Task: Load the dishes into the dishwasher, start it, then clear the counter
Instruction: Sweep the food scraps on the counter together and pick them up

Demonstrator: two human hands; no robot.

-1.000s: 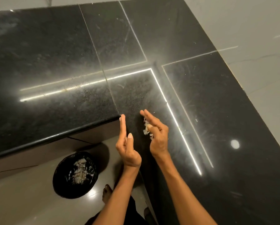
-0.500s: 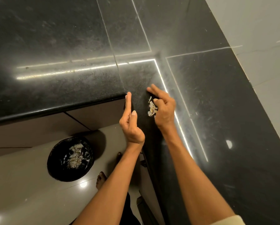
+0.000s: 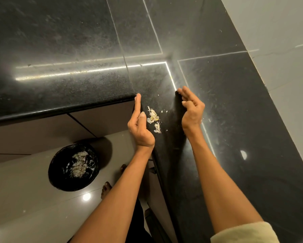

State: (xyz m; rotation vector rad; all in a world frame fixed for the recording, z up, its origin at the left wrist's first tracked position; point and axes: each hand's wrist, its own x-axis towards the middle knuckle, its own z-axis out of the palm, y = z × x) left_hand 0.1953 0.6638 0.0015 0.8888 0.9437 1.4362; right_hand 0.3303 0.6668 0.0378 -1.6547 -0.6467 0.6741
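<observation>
A small heap of pale food scraps (image 3: 153, 119) lies on the black stone counter (image 3: 73, 50), close to its inner corner edge. My left hand (image 3: 139, 127) stands on edge at the counter's rim, left of the scraps, fingers straight and palm facing them. My right hand (image 3: 191, 106) stands on edge to the right of the scraps, fingers slightly bent, a hand's width away from the heap. Neither hand holds anything. A few loose crumbs (image 3: 164, 111) lie between the heap and my right hand.
A black bin (image 3: 59, 170) with similar scraps inside stands on the grey floor below the counter corner, left of my left arm. My bare feet (image 3: 106, 189) show beside it. A pale wall (image 3: 278, 50) borders the counter on the right.
My right hand has drawn back to the right, away from the scraps, and the heap now lies bare between both hands. My left hand stays at the counter edge.
</observation>
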